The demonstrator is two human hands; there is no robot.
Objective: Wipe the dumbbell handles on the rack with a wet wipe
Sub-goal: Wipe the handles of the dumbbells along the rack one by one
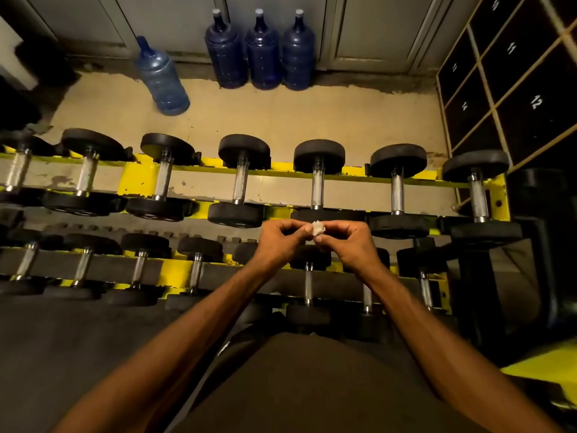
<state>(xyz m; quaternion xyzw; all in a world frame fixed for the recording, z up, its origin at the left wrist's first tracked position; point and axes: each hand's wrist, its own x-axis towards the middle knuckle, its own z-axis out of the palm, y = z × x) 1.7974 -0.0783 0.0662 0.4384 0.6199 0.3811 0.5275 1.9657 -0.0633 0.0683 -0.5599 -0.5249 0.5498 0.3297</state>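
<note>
— Both the left hand (pixel 278 242) and right hand (pixel 349 245) are pinching the wet wipe (pixel 318 229) over the rack's (pixel 140 179) upper front edge.
— Soft, light stuff, likely; it's looking best wrapped round a handle's (pixel 317 189) middle.

Most of the wet wipe (pixel 318 228) is buried between the pinching fingertips of the left hand (pixel 279 242) and right hand (pixel 349 245); only a crumpled white bit shows. Both hands cover the near head of the upper-row dumbbell (pixel 317 189) behind them. The left forearm (pixel 218 307) hides the handle of a lower-row dumbbell (pixel 246 251). The left edge cuts off the leftmost dumbbell (pixel 15 170). The smaller numbers on the lockers (pixel 515 89) at the far right are too blurred to read.
</note>
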